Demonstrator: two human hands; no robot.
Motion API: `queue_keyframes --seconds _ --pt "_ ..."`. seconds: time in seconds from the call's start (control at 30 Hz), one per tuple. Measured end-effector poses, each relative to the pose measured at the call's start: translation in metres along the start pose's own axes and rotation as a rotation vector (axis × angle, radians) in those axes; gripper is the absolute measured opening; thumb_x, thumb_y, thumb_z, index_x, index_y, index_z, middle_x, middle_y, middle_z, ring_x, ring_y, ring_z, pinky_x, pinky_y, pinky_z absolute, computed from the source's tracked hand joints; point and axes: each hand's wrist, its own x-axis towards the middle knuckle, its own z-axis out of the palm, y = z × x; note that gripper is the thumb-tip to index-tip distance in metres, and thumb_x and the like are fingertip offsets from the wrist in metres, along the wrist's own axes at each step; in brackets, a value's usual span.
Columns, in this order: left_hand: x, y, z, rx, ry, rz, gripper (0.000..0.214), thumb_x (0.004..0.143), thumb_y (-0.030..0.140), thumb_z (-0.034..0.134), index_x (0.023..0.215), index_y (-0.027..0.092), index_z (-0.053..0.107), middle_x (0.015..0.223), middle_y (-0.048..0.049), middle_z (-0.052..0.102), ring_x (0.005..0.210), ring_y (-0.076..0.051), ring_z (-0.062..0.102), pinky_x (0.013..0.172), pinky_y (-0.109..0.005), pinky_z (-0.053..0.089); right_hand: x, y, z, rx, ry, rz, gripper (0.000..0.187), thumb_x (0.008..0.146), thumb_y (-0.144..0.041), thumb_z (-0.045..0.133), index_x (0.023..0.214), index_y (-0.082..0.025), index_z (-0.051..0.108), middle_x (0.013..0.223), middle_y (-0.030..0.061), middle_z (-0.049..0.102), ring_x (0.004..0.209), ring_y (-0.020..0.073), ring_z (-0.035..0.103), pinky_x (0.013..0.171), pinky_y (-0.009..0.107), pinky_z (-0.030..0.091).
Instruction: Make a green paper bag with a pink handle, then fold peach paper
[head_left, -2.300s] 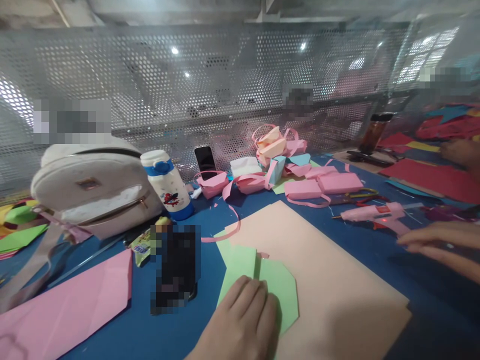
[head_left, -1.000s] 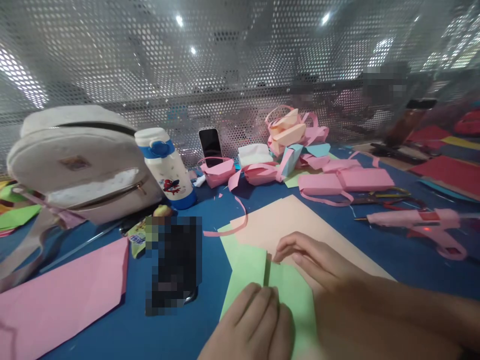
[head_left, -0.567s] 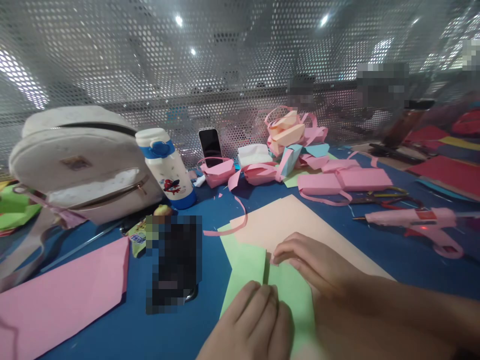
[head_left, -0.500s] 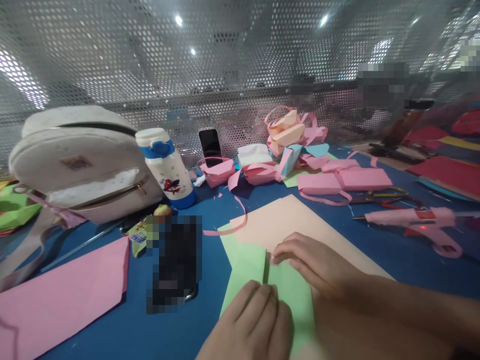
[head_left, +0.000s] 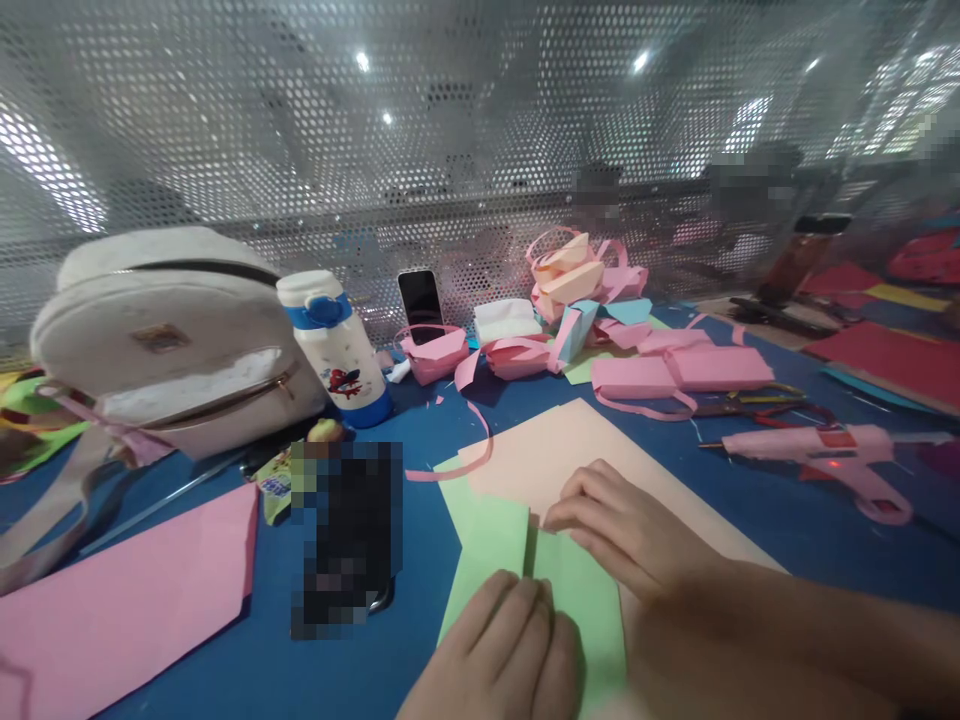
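A light green folded paper (head_left: 491,530) lies on a peach sheet (head_left: 570,445) on the blue table. My left hand (head_left: 506,650) rests flat on the near part of the green paper, fingers together and stretched forward. My right hand (head_left: 626,525) comes in from the right, its fingertips pressing down on the far edge of the green paper's right flap, next to the centre crease.
A white bag (head_left: 165,335) and a white-and-blue bottle (head_left: 334,345) stand at the left. A pink sheet (head_left: 127,600) lies near left. A pink glue gun (head_left: 817,450), scissors (head_left: 739,405), pink folded papers (head_left: 675,370) and a propped phone (head_left: 420,297) lie beyond. A perforated metal screen closes the back.
My right hand came in from the right edge and settled on the green paper's far edge. Over the last second both hands barely moved; the view dipped slightly.
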Motion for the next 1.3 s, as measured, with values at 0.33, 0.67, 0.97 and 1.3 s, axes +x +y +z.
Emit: queue_keyframes --seconds 0.33,0.67,0.97,1.3 --pt "0.0025 -0.001 -0.0011 -0.006 -0.028 0.001 0.035 0.098 0.004 0.035 0.091 0.012 0.068 0.087 -0.006 0.076 0.079 -0.02 0.071 0.084 -0.034 0.053 0.0006 -0.0018 0.0003 -0.047 -0.038 0.026 0.025 0.098 -0.013 0.044 0.108 -0.019 0.066 0.097 0.0089 0.061 0.09 0.0234 0.052 0.078 0.037 0.047" --pt "0.0037 -0.0007 -0.0012 -0.007 -0.029 0.002 0.035 0.098 0.004 0.034 0.091 0.012 0.068 0.088 -0.006 0.077 0.078 -0.019 0.071 0.085 -0.035 0.051 0.0 -0.0029 0.0006 -0.011 -0.034 0.053 0.024 0.099 -0.015 0.042 0.111 -0.017 0.063 0.101 0.0098 0.059 0.094 0.0245 0.05 0.081 0.039 0.045" --pt "0.0039 -0.0004 -0.0037 -0.013 -0.028 -0.009 0.036 0.099 0.005 0.034 0.091 0.011 0.069 0.088 -0.0066 0.077 0.081 -0.02 0.071 0.087 -0.035 0.05 -0.0004 -0.0007 0.0022 -0.083 -0.079 0.035 0.024 0.099 -0.014 0.044 0.109 -0.018 0.065 0.099 0.0098 0.059 0.091 0.0243 0.05 0.079 0.038 0.045" --pt "0.0033 -0.0003 -0.0026 -0.013 -0.04 -0.002 0.034 0.097 0.004 0.035 0.091 0.011 0.068 0.088 -0.0071 0.076 0.08 -0.02 0.071 0.085 -0.035 0.052 -0.0013 -0.0007 0.0011 -0.008 -0.019 0.029 0.026 0.099 -0.013 0.043 0.108 -0.018 0.066 0.098 0.0087 0.06 0.091 0.0235 0.05 0.08 0.037 0.043"
